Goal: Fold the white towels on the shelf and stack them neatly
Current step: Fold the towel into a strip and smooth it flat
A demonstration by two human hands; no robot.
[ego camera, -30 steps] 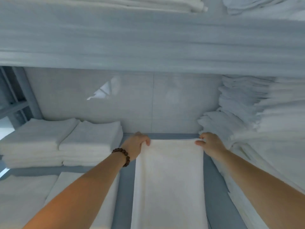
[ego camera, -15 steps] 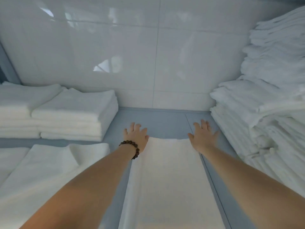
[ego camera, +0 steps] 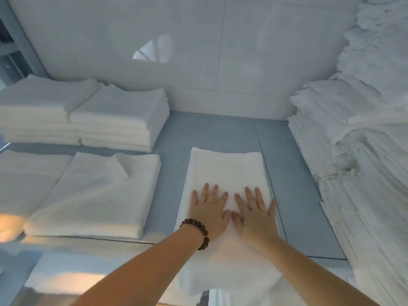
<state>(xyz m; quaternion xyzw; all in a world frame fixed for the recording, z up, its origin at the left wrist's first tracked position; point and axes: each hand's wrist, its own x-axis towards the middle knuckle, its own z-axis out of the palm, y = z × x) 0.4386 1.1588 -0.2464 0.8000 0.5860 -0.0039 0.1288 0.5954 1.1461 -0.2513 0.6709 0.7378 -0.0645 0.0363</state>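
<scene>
A long white towel [ego camera: 225, 168], folded into a narrow strip, lies flat on the grey shelf [ego camera: 293, 195], with its near end hanging over the front edge. My left hand [ego camera: 208, 208], with a brown bead bracelet on the wrist, presses flat on the towel's middle with fingers spread. My right hand [ego camera: 256, 210] lies flat beside it, thumbs almost touching. Neither hand grips the cloth.
Folded towel stacks [ego camera: 114, 120] stand at the back left, and a single folded towel [ego camera: 95, 195] lies in front of them. A tall, uneven pile of white towels [ego camera: 357, 151] fills the right side. A white tiled wall [ego camera: 198, 51] closes the back.
Both hands let go of the towel's far corners, flattened, then slid back toward me along the towel to its middle. The view dropped below the upper shelf.
</scene>
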